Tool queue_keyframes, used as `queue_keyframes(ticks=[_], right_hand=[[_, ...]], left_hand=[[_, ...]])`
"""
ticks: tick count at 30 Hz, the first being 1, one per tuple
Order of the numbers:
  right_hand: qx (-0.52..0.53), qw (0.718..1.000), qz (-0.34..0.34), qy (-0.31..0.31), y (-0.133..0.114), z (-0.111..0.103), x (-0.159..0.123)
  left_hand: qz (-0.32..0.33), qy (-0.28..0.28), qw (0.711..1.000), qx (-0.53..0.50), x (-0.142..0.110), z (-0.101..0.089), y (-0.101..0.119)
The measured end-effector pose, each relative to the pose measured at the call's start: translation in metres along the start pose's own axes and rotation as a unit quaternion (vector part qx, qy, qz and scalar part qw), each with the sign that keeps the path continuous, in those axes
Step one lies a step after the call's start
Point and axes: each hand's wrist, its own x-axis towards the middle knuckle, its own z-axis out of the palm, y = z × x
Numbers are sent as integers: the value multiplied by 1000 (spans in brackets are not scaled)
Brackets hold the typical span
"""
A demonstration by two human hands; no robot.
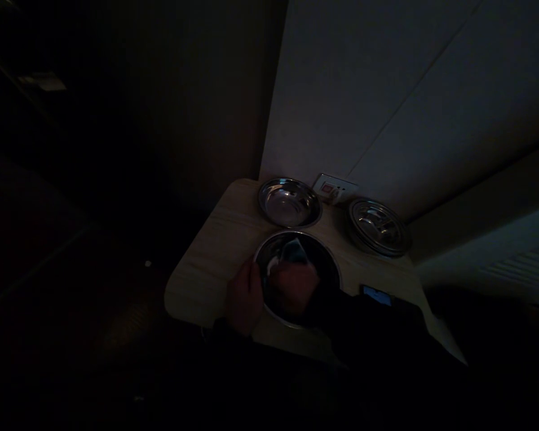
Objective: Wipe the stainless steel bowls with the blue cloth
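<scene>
A round metal bowl [330,254] stands near the front of a small wooden table. My left hand [245,297] grips its left rim, the fingers closed over the edge. Inside the bowl is my right hand [293,286], closed on a pale cloth [295,250] that pokes out beyond the fingers against the inner wall. The dim light hides most of the fingers and the bowl's bottom.
Behind is a second, shallower metal bowl [290,203]. Stacked metal dishes [379,227] sit at the right, beside a wall socket [335,187]. A phone [376,295] lies on the light wooden tabletop [206,263]. A wall [363,90] borders the table's back.
</scene>
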Motion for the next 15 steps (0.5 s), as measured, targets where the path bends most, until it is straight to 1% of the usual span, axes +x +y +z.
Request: queue_keyframes(ticks=[2, 3, 5, 8, 9, 11, 12, 15], right_hand=[[11, 999, -12, -29, -1, 5, -9], [13, 999, -11, -27, 0, 6, -10], [8, 1000, 1, 12, 1, 8, -4], [10, 995, 38, 95, 3, 7, 13], [20, 993, 51, 107, 3, 6, 18], [44, 992, 57, 100, 4, 4, 20], [53, 994, 47, 86, 4, 4, 17], [74, 997, -11, 31, 5, 6, -1]], left_hand=[[6, -11, 1000, -13, 0, 0, 1], [9, -18, 1000, -18, 0, 0, 1], [11, -35, 999, -22, 0, -2, 0], [12, -47, 999, -17, 2, -5, -2], [14, -45, 999, -15, 3, -5, -2], [21, -33, 999, -7, 3, -5, -3], [21, -23, 1000, -3, 3, -5, -3], [7, 2, 1000, 3, 2, -1, -2]])
